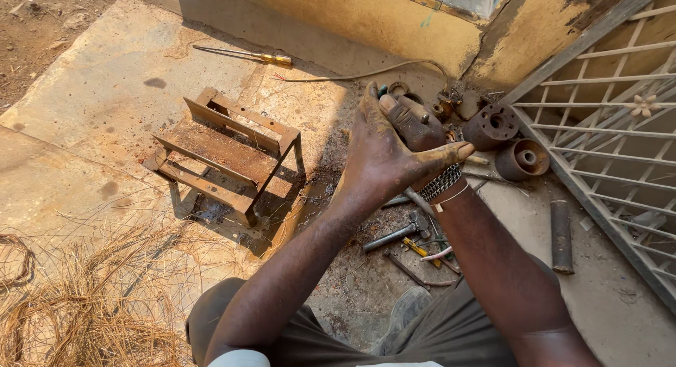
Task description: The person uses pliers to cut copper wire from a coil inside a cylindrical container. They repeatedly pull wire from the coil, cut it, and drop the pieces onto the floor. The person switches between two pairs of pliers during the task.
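My left hand point(377, 152), dark with grease, lies over my right hand point(415, 124), its fingers stretched out and its thumb pointing right. My right hand is curled under it, knuckles up, and a small grey metal piece seems to poke out by its fingers; whether it holds that piece is unclear. A chain bracelet point(442, 182) and a thin band sit on my right wrist. Both hands hover over a heap of rusty parts on the ground.
A rusty metal stand point(225, 156) sits to the left. Two rusty pulleys point(493, 124) point(522, 159), a short pipe point(561, 234), a hammer point(398, 233) and a yellow-handled screwdriver point(243, 55) lie around. A metal grille point(605, 141) is right, dry fibre point(84, 296) lower left.
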